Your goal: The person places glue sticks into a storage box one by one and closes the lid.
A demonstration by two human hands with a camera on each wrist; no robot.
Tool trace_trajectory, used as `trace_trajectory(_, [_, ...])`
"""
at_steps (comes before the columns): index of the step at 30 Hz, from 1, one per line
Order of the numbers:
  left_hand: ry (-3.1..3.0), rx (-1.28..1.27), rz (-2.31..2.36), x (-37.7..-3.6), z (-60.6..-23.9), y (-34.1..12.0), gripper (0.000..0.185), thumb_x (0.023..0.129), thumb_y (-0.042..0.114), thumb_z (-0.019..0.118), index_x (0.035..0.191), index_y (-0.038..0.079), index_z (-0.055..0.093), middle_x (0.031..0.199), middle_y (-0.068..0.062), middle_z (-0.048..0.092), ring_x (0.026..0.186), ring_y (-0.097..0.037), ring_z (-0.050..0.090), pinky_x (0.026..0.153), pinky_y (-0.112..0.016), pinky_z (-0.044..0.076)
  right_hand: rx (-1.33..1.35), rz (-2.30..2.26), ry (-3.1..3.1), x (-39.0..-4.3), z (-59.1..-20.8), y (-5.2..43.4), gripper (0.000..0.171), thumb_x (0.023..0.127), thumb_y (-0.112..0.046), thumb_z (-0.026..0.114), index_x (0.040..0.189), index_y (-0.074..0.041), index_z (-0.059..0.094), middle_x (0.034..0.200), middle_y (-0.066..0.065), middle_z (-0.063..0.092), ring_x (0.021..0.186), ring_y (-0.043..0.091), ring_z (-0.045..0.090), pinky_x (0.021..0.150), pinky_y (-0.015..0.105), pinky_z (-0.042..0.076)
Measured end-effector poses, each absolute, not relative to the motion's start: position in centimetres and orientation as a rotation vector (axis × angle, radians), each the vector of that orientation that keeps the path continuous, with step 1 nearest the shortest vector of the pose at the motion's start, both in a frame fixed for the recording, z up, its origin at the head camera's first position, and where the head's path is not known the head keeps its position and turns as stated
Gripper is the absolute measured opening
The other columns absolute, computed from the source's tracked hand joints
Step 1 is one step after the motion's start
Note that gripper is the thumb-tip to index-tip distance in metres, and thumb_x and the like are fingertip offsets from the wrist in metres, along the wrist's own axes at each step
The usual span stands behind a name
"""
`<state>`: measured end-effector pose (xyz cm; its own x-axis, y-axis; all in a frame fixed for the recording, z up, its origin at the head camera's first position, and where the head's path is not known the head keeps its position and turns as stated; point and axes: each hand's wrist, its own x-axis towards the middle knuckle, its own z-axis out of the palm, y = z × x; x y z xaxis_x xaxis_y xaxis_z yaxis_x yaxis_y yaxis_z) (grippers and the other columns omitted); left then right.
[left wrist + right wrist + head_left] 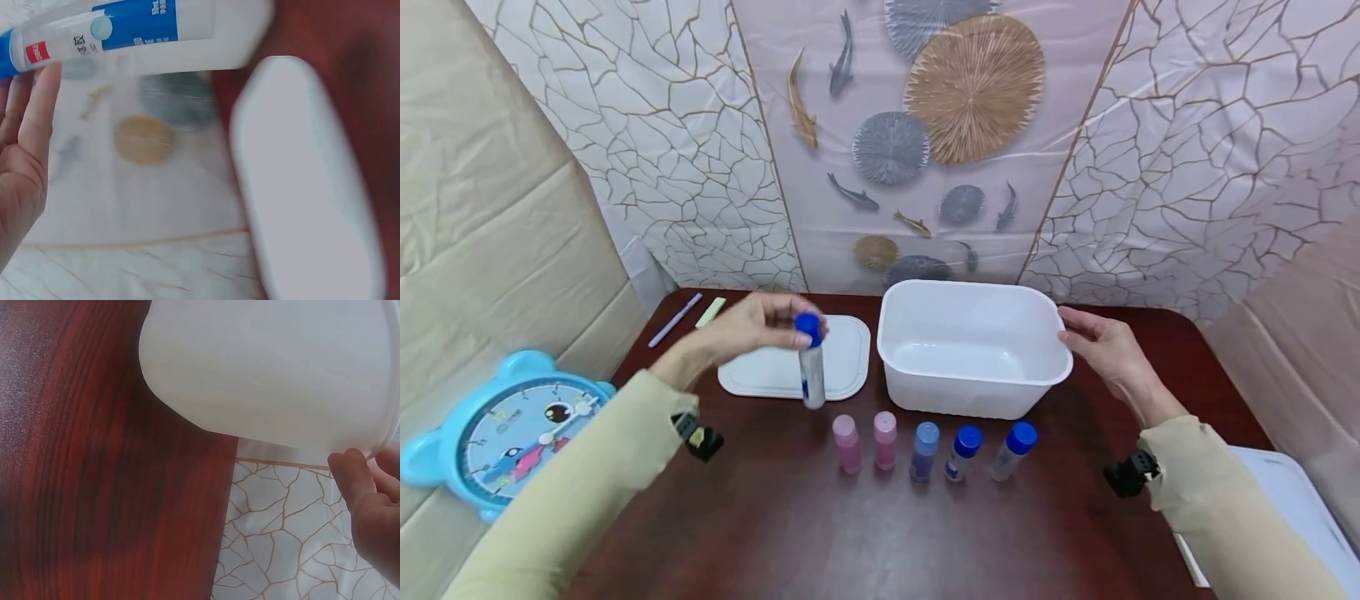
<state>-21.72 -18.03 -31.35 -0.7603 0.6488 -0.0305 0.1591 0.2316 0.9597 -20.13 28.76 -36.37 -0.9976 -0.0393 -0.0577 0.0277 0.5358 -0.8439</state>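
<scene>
Beige sleeves [572,475] stretched over the brown desk [850,542]. One blue-capped glue bottle [812,371] was nearly upright by the white lid's [846,358] near edge, its cap [808,323] pinched by the left hand [752,325]. The right hand [1108,348] pinched the white plastic tub's [955,396] right rim; five small capped bottles [923,457] stood before it.

dark red-brown table [760,508], beige side walls [512,183], a patterned back wall [880,92] with printed fish [806,125].
</scene>
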Motion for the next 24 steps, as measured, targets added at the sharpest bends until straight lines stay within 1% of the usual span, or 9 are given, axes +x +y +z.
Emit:
trace_trajectory(4, [2.13,0.688,1.575,-24.1,-27.5,-14.6,0.038,0.086,0.008,0.067,0.121,-0.001,0.056,0.111,-0.013,0.064,0.101,-0.021,0.061,0.09,-0.036,0.052,-0.025,-1.508,2.692,-20.2,-36.4,28.9,0.053,0.097,-0.018,0.052,0.142,0.002,0.034,0.141,0.028,0.039,0.084,-0.017,0.048,0.077,0.008,0.048])
trace_trajectory(7, [2.132,0.627,1.615,-25.7,-25.8,-11.1,0.038,0.087,0.005,0.065,0.123,-0.001,0.055,0.11,-0.014,0.06,0.1,-0.021,0.06,0.09,-0.036,0.052,-0.048,-1.545,2.686,-20.2,-36.5,28.8,0.052,0.097,-0.015,0.052,0.141,0.004,0.035,0.141,0.029,0.039,0.085,-0.018,0.047,0.076,0.007,0.047])
trace_trajectory(11, [2.105,0.56,1.665,-27.3,-25.2,-5.9,0.037,0.087,0.002,0.065,0.122,-0.001,0.055,0.105,-0.01,0.061,0.096,-0.017,0.061,0.091,-0.036,0.051,-0.056,-1.573,2.685,-20.2,-36.5,28.8,0.051,0.096,-0.013,0.052,0.141,0.005,0.035,0.141,0.029,0.039,0.086,-0.018,0.047,0.074,0.005,0.045])
trace_trajectory(15, [2.118,0.527,1.657,-28.2,-26.1,-1.2,0.033,0.086,0.002,0.065,0.118,-0.002,0.057,0.097,-0.007,0.062,0.087,-0.013,0.06,0.088,-0.033,0.052,-0.044,-1.581,2.684,-20.2,-36.5,28.9,0.05,0.096,-0.012,0.052,0.141,0.004,0.036,0.141,0.028,0.04,0.088,-0.015,0.049,0.075,0.005,0.045])
trace_trajectory(17, [2.134,0.513,1.631,-28.4,-26.9,0.8,0.032,0.086,0.002,0.066,0.116,-0.002,0.058,0.097,-0.007,0.063,0.085,-0.013,0.059,0.086,-0.031,0.053,-0.038,-1.579,2.686,-20.1,-36.5,28.9,0.05,0.097,-0.012,0.052,0.141,0.004,0.036,0.141,0.027,0.041,0.093,-0.009,0.053,0.075,0.005,0.045])
trace_trajectory(18, [2.141,0.505,1.616,-28.5,-27.4,1.7,0.032,0.085,0.002,0.067,0.115,-0.002,0.058,0.098,-0.008,0.063,0.085,-0.013,0.059,0.085,-0.029,0.053,-0.035,-1.574,2.688,-20.1,-36.5,28.9,0.05,0.097,-0.011,0.052,0.141,0.004,0.036,0.141,0.027,0.041,0.098,-0.002,0.055,0.075,0.005,0.045])
trace_trajectory(20, [2.171,0.491,1.568,-28.7,-28.3,3.2,0.032,0.084,0.003,0.068,0.114,-0.001,0.059,0.101,-0.011,0.064,0.087,-0.015,0.06,0.082,-0.027,0.054,-0.031,-1.566,2.691,-20.0,-36.5,28.8,0.05,0.097,-0.011,0.051,0.142,0.003,0.036,0.141,0.026,0.041,0.109,0.013,0.057,0.076,0.005,0.045])
trace_trajectory(22, [2.209,0.48,1.51,-28.8,-29.2,4.5,0.032,0.084,0.005,0.07,0.114,0.001,0.06,0.105,-0.012,0.064,0.09,-0.016,0.061,0.08,-0.024,0.054,-0.027,-1.558,2.695,-20.0,-36.4,28.7,0.049,0.097,-0.01,0.051,0.142,0.003,0.035,0.142,0.026,0.04,0.117,0.027,0.053,0.078,0.007,0.046])
trace_trajectory(24, [2.254,0.48,1.443,-28.8,-30.0,5.6,0.031,0.084,0.007,0.07,0.112,0.003,0.061,0.106,-0.011,0.065,0.091,-0.017,0.062,0.079,-0.023,0.054,-0.017,-1.548,2.698,-20.0,-36.4,28.7,0.049,0.097,-0.01,0.051,0.142,0.003,0.035,0.142,0.025,0.04,0.122,0.035,0.048,0.083,0.012,0.048])
